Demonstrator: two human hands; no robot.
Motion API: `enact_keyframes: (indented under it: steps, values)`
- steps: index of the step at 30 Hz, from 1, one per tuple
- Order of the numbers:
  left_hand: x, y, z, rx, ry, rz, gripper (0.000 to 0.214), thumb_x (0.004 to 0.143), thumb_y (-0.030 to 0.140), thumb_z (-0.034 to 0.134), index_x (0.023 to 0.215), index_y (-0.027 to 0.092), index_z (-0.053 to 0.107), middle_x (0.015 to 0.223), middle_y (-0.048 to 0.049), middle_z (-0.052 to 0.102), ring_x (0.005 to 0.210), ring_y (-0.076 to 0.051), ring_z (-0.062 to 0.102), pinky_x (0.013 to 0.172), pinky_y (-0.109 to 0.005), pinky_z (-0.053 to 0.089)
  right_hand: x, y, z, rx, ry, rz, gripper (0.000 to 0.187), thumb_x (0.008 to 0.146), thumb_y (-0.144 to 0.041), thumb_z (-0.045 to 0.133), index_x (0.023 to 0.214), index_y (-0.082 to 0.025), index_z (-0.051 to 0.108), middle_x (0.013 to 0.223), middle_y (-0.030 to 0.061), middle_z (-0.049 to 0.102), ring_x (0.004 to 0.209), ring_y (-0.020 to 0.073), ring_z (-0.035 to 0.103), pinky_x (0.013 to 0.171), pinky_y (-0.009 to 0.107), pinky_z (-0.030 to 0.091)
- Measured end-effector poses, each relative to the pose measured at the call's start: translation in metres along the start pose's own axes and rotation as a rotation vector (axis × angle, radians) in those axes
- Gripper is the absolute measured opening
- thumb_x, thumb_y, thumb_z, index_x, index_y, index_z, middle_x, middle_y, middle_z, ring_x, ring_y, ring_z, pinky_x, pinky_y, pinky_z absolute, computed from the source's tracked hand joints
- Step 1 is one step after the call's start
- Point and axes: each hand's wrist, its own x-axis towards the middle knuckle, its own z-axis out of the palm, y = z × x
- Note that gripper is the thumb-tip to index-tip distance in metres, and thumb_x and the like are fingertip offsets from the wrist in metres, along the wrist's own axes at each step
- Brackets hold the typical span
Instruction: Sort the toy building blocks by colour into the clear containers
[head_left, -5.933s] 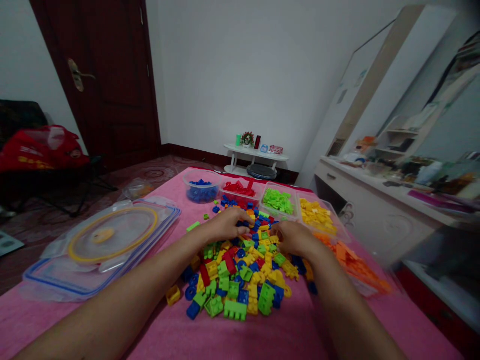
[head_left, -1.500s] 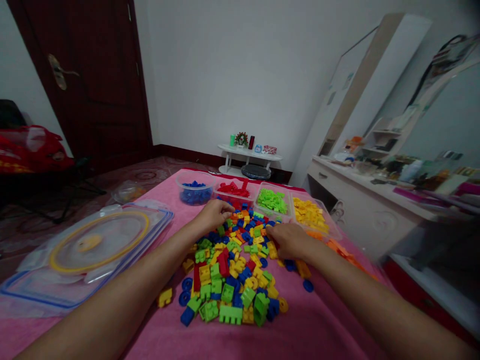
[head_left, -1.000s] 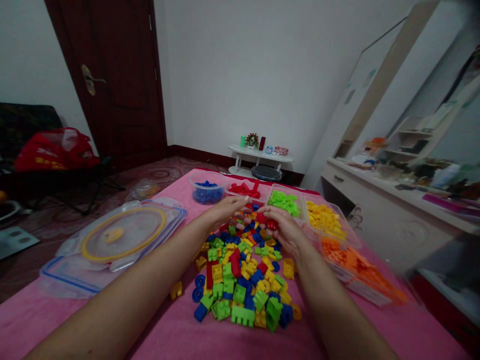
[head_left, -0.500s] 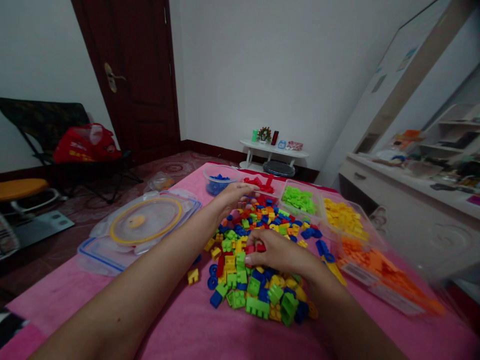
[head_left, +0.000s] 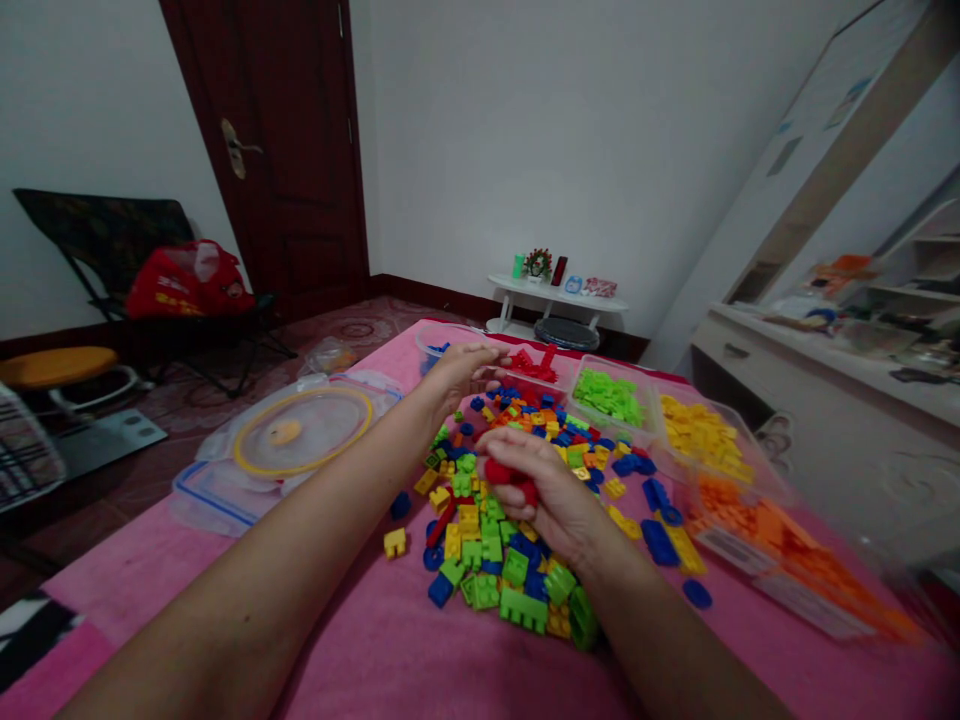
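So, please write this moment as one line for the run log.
right hand: grips red bricks above mixed brick pile | left hand: beside red-brick tub, grip unclear

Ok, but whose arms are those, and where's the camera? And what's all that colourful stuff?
The camera sits on a person's head, so you see their own two arms as if they were yours. There is just this one view, looking forward and down. The left hand reaches to the far edge of the pile, by the red tub; I cannot tell whether it holds anything. The right hand is closed on some red blocks, just above a pile of mixed toy blocks on a pink cloth. Other clear tubs stand beyond it, one colour each: the blue tub, the green tub, the yellow tub and the orange tub. Clear lids lie to the left.
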Motion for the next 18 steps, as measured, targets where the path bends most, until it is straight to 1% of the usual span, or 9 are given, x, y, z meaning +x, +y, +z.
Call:
enact_keyframes:
  steps: [2,4,6,8,11,14,16,17,18]
  values:
    - [0.0,0.002,-0.001,-0.017,0.021,0.016,0.013,0.077,0.015,0.058,0.087,0.012,0.066,0.089,-0.0078,0.068,0.061,-0.009,0.062,0.058,-0.022,0.052,0.0,0.005,0.017,-0.358,-0.056,-0.03,0.022,0.075,-0.028,0.057,0.094,-0.021,0.063,0.068,-0.0028,0.059,0.045,0.0046,0.041,0.042,0.017,0.029]
    - [-0.001,0.003,-0.001,-0.02,0.033,0.016,0.012,0.077,0.015,0.058,0.086,0.013,0.066,0.087,-0.0077,0.068,0.061,-0.01,0.062,0.058,-0.022,0.052,0.0,0.009,0.029,-0.723,-0.088,-0.144,0.024,0.075,-0.023,0.054,0.095,-0.021,0.066,0.082,0.0009,0.066,0.067,0.0104,0.056,0.062,0.021,0.041]
    - [-0.001,0.003,-0.001,-0.01,0.035,0.004,0.012,0.078,0.014,0.057,0.086,0.013,0.066,0.087,-0.0075,0.068,0.06,-0.01,0.062,0.058,-0.023,0.052,0.001,0.01,0.031,-1.008,-0.053,-0.208,0.026,0.076,-0.023,0.051,0.095,-0.021,0.068,0.096,0.0037,0.067,0.089,0.0162,0.059,0.078,0.025,0.041]
    - [-0.001,0.003,0.0,-0.001,0.035,-0.006,0.013,0.078,0.013,0.056,0.086,0.013,0.066,0.086,-0.0072,0.068,0.06,-0.01,0.062,0.057,-0.022,0.052,0.003,0.007,0.023,-1.211,0.025,-0.151,0.028,0.077,-0.026,0.049,0.097,-0.02,0.068,0.099,0.0061,0.068,0.093,0.019,0.06,0.078,0.026,0.041]
    - [-0.001,0.002,-0.001,-0.002,0.031,-0.006,0.014,0.079,0.013,0.055,0.087,0.013,0.066,0.087,-0.0073,0.068,0.06,-0.01,0.062,0.057,-0.022,0.052,0.006,-0.004,-0.003,-1.456,0.157,0.024,0.026,0.075,-0.026,0.049,0.089,-0.017,0.07,0.089,0.0093,0.069,0.085,0.0212,0.062,0.071,0.027,0.042]
    - [0.0,0.001,-0.001,0.003,0.019,-0.007,0.014,0.078,0.014,0.057,0.088,0.013,0.066,0.09,-0.0076,0.068,0.061,-0.009,0.062,0.056,-0.021,0.051,0.007,-0.016,-0.026,-1.625,0.288,0.162,0.023,0.074,-0.025,0.05,0.08,-0.019,0.071,0.084,0.0102,0.069,0.083,0.0244,0.063,0.067,0.03,0.041]
    - [0.0,0.0,-0.001,0.015,0.01,-0.011,0.014,0.078,0.015,0.057,0.089,0.013,0.066,0.091,-0.0078,0.068,0.06,-0.009,0.062,0.055,-0.02,0.051,0.005,-0.02,-0.028,-1.669,0.392,0.137,0.024,0.075,-0.026,0.048,0.082,-0.022,0.071,0.087,0.0092,0.07,0.085,0.0252,0.063,0.066,0.03,0.04]
    - [0.0,0.0,-0.001,0.02,0.008,-0.013,0.014,0.078,0.016,0.057,0.089,0.013,0.066,0.091,-0.0078,0.068,0.06,-0.009,0.062,0.054,-0.02,0.051,0.004,-0.02,-0.025,-1.673,0.413,0.081,0.024,0.077,-0.025,0.047,0.083,-0.023,0.071,0.088,0.0082,0.07,0.085,0.0244,0.063,0.067,0.03,0.04]
    - [0.0,-0.001,-0.001,0.024,0.009,-0.015,0.015,0.079,0.016,0.057,0.089,0.013,0.066,0.091,-0.0078,0.069,0.059,-0.009,0.062,0.054,-0.02,0.051,0.003,-0.018,-0.019,-1.668,0.396,0.004,0.025,0.078,-0.025,0.047,0.085,-0.024,0.071,0.088,0.007,0.07,0.085,0.0229,0.063,0.068,0.03,0.04]
